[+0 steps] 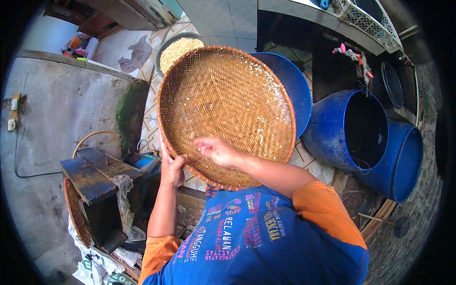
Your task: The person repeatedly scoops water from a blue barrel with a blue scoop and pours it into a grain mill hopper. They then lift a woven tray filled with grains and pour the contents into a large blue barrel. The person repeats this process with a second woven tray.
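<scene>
A large round woven bamboo winnowing tray fills the middle of the head view, tilted in front of my body. Small pale grains or bean pieces cling to its weave, thickest along the right side. My left hand grips its lower-left rim, thumb over the edge. Over the tray's lower part is my right hand, its fingers bent close together near the weave; whether they pinch a grain cannot be told. Beyond the tray's upper left, a dark basin holds a heap of pale grains or beans.
A blue tub lies partly behind the tray. Blue plastic drums stand at the right below a pipe with pink-handled taps. At the left are a dark metal box, another woven tray, white sacks and a concrete wall.
</scene>
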A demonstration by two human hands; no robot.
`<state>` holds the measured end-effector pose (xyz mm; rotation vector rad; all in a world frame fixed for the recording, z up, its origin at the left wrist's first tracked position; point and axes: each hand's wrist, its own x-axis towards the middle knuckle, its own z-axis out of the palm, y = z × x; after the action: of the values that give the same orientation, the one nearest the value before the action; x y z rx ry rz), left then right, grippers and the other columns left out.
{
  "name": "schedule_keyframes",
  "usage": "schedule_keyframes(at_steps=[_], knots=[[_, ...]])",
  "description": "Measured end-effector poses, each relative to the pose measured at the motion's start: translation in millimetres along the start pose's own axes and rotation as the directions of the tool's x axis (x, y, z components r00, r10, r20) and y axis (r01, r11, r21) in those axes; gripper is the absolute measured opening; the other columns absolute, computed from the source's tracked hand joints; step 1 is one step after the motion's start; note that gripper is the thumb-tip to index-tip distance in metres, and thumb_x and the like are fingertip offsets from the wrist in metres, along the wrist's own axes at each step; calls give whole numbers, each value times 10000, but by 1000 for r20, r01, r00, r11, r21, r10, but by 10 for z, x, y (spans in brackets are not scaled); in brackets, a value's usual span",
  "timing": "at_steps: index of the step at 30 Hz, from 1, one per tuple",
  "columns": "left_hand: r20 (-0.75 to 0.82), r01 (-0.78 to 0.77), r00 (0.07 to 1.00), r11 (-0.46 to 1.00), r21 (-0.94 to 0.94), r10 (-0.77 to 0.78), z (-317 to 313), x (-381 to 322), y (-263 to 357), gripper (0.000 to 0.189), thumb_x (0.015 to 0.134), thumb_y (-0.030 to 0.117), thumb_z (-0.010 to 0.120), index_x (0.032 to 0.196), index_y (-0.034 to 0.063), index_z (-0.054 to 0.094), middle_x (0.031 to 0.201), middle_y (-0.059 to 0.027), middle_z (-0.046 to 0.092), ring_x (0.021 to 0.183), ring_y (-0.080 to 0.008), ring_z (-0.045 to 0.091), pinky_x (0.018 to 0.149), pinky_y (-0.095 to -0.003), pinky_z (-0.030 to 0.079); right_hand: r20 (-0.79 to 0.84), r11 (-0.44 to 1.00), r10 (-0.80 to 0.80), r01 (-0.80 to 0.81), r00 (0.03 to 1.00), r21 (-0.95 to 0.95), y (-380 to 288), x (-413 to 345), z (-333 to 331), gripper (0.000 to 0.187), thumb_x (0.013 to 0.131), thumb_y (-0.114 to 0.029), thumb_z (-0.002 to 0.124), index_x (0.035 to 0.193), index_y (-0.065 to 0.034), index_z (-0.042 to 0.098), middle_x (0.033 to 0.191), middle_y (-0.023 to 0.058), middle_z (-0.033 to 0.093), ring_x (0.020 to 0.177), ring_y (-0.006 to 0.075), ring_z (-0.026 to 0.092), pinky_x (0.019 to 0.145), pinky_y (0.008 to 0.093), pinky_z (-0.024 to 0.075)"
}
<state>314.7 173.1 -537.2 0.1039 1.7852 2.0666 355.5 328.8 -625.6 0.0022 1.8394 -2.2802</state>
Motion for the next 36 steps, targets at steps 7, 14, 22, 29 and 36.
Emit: schedule_keyframes(at_steps=[7, 14, 22, 29, 36], knots=[[-1, -20, 1000, 1000, 20, 20, 69, 18, 37, 1033, 630, -44, 566, 1536, 183, 126, 1447, -58, 374, 1269, -231, 452, 960, -340, 457, 212, 989, 101, -121, 972, 87, 27, 57, -82, 350, 923, -152, 546, 1222, 24, 577, 1093, 157, 643, 975, 257, 623, 892, 369, 493], [22, 55, 998, 998, 10, -55, 174, -24, 136, 1042, 662, -98, 523, 1547, 190, 55, 1508, -63, 290, 1313, -222, 403, 1011, -342, 424, -688, 939, -316, 109, 653, -327, -210, 388, -503, 502, 898, -223, 593, 1305, 25, 438, 1255, 234, 490, 1203, 387, 456, 1030, 455, 363], [48, 63, 997, 994, 89, -68, 193, 31, 180, 1043, 683, -132, 510, 1541, 190, 13, 1505, -84, 297, 1324, -231, 389, 1064, -368, 374, -143, 878, -203, 115, 969, -464, -58, 433, -140, 385, 914, -195, 559, 1221, 37, 543, 1236, 225, 568, 1196, 367, 518, 1015, 435, 400], [-8, 74, 997, 991, 109, -74, 85, -16, 142, 1043, 677, -134, 502, 1539, 190, 12, 1485, -90, 327, 1320, -235, 398, 1055, -371, 389, -396, 866, -316, 91, 862, -492, 128, 328, -59, 383, 904, -210, 566, 1208, 20, 524, 1175, 210, 550, 1164, 379, 502, 1006, 452, 393], [-10, 64, 998, 984, 167, -63, 144, 1, 185, 1044, 674, -144, 493, 1540, 188, 13, 1476, -82, 329, 1258, -224, 445, 961, -325, 446, -33, 916, 44, -53, 998, -397, 269, 49, -64, 376, 930, -232, 552, 1210, 18, 561, 1261, 231, 544, 1192, 357, 521, 1013, 419, 408]])
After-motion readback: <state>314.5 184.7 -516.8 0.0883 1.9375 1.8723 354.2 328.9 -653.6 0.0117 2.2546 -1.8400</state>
